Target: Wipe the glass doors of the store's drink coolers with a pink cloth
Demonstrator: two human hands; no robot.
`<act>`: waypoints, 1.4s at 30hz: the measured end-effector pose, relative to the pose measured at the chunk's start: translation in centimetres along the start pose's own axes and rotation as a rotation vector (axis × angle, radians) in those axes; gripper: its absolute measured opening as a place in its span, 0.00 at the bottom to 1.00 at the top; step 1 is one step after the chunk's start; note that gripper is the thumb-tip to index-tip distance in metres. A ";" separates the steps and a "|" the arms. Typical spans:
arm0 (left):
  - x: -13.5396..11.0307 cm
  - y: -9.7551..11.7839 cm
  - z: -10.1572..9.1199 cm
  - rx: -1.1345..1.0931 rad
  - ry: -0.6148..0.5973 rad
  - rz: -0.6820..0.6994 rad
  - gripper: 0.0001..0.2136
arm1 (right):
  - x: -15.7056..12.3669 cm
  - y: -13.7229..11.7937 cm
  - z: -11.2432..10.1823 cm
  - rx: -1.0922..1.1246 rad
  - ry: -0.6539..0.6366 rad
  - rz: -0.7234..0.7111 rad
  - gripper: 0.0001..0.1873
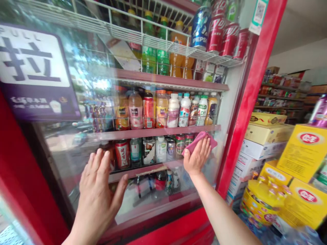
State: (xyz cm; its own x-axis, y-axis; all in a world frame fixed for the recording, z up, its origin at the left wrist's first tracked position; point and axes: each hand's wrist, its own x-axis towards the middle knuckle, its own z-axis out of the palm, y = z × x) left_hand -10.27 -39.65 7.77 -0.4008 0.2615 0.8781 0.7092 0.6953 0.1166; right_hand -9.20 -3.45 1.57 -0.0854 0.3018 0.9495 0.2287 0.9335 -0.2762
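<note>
My right hand [198, 154] lies nearly flat on a folded pink cloth [212, 142], pressing it to the glass door [163, 200] of a red-framed drinks fridge. Cloth shows above and to the right of the fingers; part of it is hidden under the palm. At the lower left, my left hand [98, 190] is raised before the door with fingers extended, thumb apart and nothing held. Whether it touches the glass I cannot tell. Behind the pane, shelves hold bottles [173, 110] and cans [122, 154].
A purple and white pull sign [38, 71] is on the door's left. Pepsi cans [201, 29] and red cans stand on the top rack. Right of the red frame [251, 88] are stacked cartons [265, 146], yellow boxes [301, 153] and a yellow tub [262, 200].
</note>
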 end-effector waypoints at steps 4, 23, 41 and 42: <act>-1.3 -1.9 -2.4 0.023 0.020 -0.043 0.42 | -0.6 -9.1 -0.4 0.070 -0.090 -0.118 0.51; -5.4 -6.9 -11.7 0.132 0.108 -0.149 0.42 | -1.4 -39.5 -0.2 0.435 -0.321 -0.630 0.36; -6.2 -6.2 -10.9 0.101 0.075 -0.164 0.42 | 4.4 -24.4 -1.5 0.245 -0.148 -0.708 0.41; -6.2 -6.4 -11.0 0.101 0.075 -0.167 0.42 | 5.6 -26.0 -1.3 0.250 -0.136 -0.663 0.42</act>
State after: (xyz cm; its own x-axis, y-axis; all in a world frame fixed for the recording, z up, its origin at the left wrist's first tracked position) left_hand -5.92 -53.13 6.67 -0.4610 0.0890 0.8830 0.5732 0.7895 0.2197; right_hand -14.36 -26.33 14.24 -0.2525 -0.3372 0.9069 -0.1407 0.9401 0.3104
